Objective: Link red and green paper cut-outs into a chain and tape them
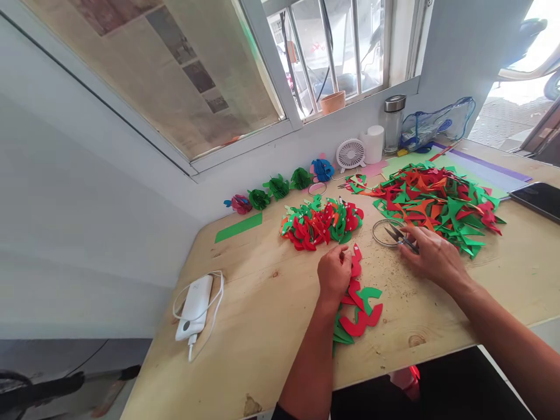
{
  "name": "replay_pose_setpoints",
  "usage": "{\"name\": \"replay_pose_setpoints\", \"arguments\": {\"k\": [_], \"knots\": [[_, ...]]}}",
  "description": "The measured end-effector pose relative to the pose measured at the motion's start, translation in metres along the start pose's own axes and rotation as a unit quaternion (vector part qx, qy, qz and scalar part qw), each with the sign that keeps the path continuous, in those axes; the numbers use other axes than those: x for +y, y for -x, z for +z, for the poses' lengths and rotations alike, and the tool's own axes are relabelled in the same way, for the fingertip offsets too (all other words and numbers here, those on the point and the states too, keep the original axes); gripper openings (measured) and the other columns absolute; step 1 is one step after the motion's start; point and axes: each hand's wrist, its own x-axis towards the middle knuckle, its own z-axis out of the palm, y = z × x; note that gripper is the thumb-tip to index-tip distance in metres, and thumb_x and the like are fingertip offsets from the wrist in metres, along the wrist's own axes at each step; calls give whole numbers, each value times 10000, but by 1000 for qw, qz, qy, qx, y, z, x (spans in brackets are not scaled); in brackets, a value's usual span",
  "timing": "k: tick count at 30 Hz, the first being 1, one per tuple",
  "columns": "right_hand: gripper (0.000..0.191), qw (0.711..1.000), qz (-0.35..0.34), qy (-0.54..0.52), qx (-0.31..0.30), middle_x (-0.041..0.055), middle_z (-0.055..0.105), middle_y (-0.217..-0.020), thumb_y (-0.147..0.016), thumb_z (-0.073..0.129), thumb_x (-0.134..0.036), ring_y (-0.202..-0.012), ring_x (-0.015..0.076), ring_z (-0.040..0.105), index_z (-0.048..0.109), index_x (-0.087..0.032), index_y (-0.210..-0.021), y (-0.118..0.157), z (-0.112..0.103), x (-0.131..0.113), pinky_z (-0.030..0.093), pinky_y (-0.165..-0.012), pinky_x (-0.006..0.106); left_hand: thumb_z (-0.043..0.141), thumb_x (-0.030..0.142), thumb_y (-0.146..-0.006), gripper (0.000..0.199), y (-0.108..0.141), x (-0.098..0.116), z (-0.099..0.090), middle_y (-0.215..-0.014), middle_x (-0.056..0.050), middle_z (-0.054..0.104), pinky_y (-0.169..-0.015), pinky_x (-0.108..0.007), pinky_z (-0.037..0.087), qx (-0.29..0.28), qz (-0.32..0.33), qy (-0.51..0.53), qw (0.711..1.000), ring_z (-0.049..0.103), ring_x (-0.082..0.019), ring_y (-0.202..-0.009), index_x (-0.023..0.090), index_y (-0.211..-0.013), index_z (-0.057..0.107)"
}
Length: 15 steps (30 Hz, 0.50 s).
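My right hand is closed around small thread snips, their blades apart and pointing left over a wire ring on the table. To its left, my left hand is closed, fingers curled at a red curved paper cutout with a white tip. Its fingertips are partly hidden. Below that hand lie more loose cutouts, a red one and green ones. Beyond it sits a heap of red and green curved cutouts with white marks.
A large pile of red, green and orange paper scraps lies at right, beside a phone. A white power bank with cable is at left. Along the wall stand folded paper ornaments, a small fan and a glass bottle.
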Motion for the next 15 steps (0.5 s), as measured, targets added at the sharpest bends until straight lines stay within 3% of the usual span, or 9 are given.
{"name": "replay_pose_setpoints", "arguments": {"k": [3, 6, 10, 15], "knots": [[345, 996, 26, -73, 32, 58, 642, -845, -812, 500, -416, -699, 196, 592, 594, -204, -1067, -4, -3, 3, 442, -595, 310, 542, 194, -775, 216, 2, 6, -2, -823, -69, 658, -743, -306, 429, 36, 13, -45, 998, 596, -197, -795, 191, -945, 675], [332, 984, 60, -152, 70, 55, 619, -798, -799, 534, -408, -645, 169, 558, 618, -177, -1022, -7, -6, 5, 452, -602, 306, 507, 170, -803, 232, 6, 17, -3, -928, -86, 657, -793, -318, 444, 33, 53, -79, 995, 598, -199, -865, 182, -980, 657], [322, 944, 136, -283, 103, 41, 600, -761, -772, 586, -414, -628, 157, 544, 630, -177, -985, -9, -11, 5, 457, -570, 291, 503, 141, -811, 220, 15, 38, 1, -943, -55, 669, -815, -303, 470, -51, 111, -112, 986, 608, -182, -906, 191, -966, 652], [320, 864, 211, -442, 119, 31, 614, -755, -733, 640, -429, -649, 165, 563, 630, -201, -958, -11, -19, 2, 443, -540, 278, 553, 182, -812, 189, 16, 63, 22, -950, -47, 677, -848, -326, 473, -132, 183, -183, 957, 597, -196, -924, 198, -975, 646]]}}
